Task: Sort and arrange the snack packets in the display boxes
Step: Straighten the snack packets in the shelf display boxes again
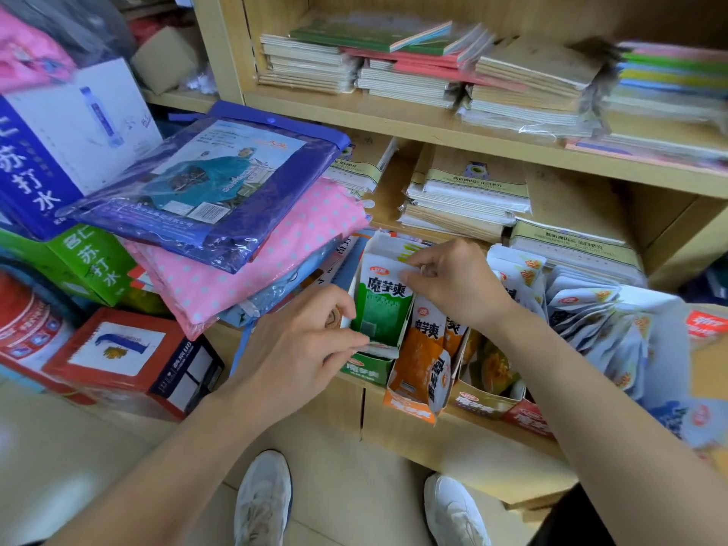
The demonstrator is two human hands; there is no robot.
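Observation:
A green snack packet [384, 305] stands upright in the green display box [364, 370] on the low shelf. My right hand [453, 285] pinches the packet's top edge. My left hand [303, 340] grips the box's left wall and front lip, fingers curled over a white packet edge. To the right stands an orange display box [409, 409] with orange packets [423, 348], one leaning out over its front. Further right sit a yellow-brown display box [484, 403] and a fanned row of white packets [591, 309].
Bagged raincoats, one blue [220, 191] and one pink dotted [252, 266], overhang the shelf just left of the green box. Cartons are stacked at the left [71, 151]. Notebook stacks [465, 191] fill the shelves above. My shoes [264, 502] stand on the floor below.

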